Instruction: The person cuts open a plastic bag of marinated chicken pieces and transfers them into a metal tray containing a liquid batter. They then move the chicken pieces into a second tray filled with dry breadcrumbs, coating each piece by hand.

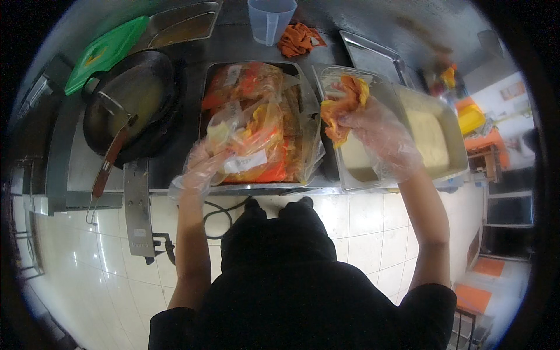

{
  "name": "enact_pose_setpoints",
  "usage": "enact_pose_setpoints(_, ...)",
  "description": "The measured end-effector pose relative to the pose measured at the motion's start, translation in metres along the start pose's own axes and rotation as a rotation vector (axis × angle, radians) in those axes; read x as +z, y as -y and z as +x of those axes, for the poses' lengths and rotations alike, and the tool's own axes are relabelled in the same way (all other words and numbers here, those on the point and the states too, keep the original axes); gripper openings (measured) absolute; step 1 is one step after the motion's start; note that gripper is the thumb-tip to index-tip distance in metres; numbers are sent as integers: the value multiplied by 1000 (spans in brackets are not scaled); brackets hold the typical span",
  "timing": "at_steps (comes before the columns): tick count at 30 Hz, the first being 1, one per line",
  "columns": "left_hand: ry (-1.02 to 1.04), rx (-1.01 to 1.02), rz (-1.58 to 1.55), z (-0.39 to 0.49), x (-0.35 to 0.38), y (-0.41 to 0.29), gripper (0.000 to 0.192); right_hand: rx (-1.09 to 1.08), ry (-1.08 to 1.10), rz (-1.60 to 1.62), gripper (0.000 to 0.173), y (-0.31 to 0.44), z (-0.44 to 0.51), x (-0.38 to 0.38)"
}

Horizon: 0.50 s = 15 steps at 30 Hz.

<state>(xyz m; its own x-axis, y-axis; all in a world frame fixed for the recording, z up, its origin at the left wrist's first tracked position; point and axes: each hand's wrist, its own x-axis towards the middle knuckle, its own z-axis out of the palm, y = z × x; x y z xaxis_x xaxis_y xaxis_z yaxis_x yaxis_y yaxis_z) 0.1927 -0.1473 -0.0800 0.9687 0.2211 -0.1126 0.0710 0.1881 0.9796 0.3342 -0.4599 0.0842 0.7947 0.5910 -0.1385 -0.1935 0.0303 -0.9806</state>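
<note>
My left hand, in a clear plastic glove, grips a transparent bag with orange-yellow food inside and a white label bearing writing. Beneath that bag, a metal tray holds several more packed bags. In my right hand, also gloved, is a piece of raw, orange-yellow marinated meat, raised over the left side of a clear rectangular container. Pale powder, probably flour, lies in the container's left compartment and in a second one to its right.
A black wok with a wooden-handled utensil across it stands at left. Behind are a green lid, a metal pan, a plastic measuring jug, an orange cloth and a shallow metal tray.
</note>
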Motion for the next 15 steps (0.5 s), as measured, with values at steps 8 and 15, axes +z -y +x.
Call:
enact_pose_setpoints(8, -668, 683, 1176, -55, 92, -94, 66, 56, -59, -347, 50, 1, -15, 16)
enact_pose_setpoints(15, 121, 162, -257, -24, 158, -100, 55, -9, -189, -254, 52, -10, -20, 47)
